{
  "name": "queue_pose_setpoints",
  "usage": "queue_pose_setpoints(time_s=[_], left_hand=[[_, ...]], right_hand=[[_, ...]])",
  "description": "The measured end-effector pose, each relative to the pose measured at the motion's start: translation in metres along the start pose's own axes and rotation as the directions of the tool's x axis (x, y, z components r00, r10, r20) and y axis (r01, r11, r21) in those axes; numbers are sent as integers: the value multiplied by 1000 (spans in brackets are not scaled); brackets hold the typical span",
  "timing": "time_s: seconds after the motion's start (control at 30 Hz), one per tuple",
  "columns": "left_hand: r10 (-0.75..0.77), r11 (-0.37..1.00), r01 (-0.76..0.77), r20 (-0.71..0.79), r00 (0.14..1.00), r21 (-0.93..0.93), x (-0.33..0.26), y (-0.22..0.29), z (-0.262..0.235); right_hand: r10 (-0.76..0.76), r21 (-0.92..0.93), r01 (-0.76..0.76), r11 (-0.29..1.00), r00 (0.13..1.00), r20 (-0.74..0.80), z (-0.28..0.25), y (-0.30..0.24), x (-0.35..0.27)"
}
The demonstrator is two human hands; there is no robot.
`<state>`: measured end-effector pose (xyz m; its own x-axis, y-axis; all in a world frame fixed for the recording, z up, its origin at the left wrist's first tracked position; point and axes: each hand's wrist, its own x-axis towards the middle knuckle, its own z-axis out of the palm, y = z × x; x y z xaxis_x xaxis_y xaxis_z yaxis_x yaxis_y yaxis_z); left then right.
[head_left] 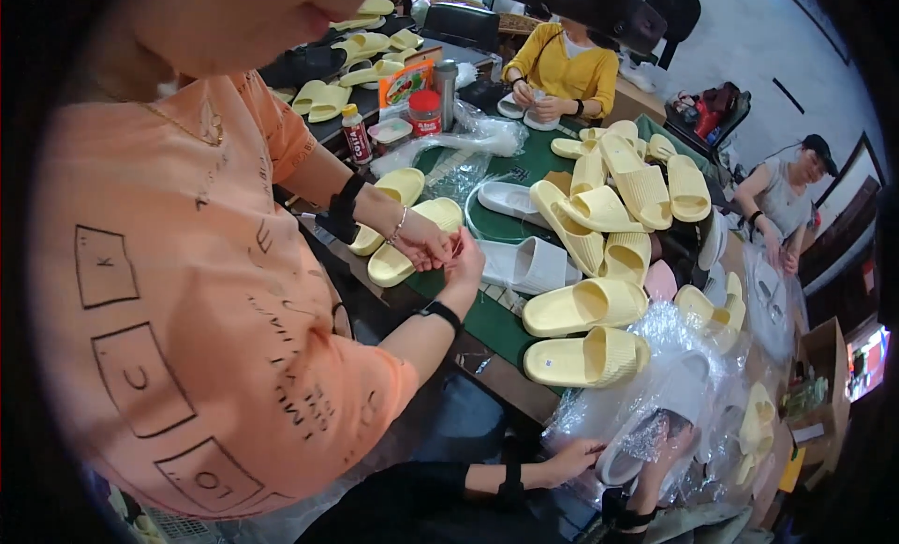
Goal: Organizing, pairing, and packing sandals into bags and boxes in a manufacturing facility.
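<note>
My left hand (571, 458) comes in from the lower edge in a black sleeve and pinches the edge of a crinkled clear plastic bag (655, 333). My right hand (667, 433) grips a white slipper (688, 387) that is wrapped in that bag. Just beyond the bag, two pale yellow slippers (585, 359) lie side by side at the edge of the green mat (494, 321). More bagged yellow slippers (754, 430) lie to the right of my hands.
A person in an orange shirt (187, 291) fills the left, both hands together over a yellow slipper pair (412, 233). A heap of yellow slippers (623, 193) and white slippers (524, 263) covers the table. Two other people work at the back and right. Bottles (356, 132) stand far left.
</note>
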<state>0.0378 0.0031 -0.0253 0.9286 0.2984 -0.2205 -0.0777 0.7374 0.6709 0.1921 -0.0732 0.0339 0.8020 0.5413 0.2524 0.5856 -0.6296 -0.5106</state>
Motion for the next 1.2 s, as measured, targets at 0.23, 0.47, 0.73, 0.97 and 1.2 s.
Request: queue_pose_setpoints(time_s=[0.23,0.47,0.73,0.97,1.2], left_hand=[[-45,999,45,33,998,-13,16,-16,-15],[24,998,-16,128,991,-58,-14,31,-5],[146,983,-120,205,968,-138,-6,14,-8],[4,964,44,179,984,-263,18,-27,-38],[98,969,-91,20,995,-228,29,-39,-41]], right_hand=[[-38,-100,33,994,998,-52,23,-37,55],[154,-313,-138,940,988,26,20,-64,42],[105,-298,-109,948,994,-29,42,-6,33],[-62,-132,62,989,998,7,41,-38,45],[-211,101,185,978,875,435,22,-27,31]])
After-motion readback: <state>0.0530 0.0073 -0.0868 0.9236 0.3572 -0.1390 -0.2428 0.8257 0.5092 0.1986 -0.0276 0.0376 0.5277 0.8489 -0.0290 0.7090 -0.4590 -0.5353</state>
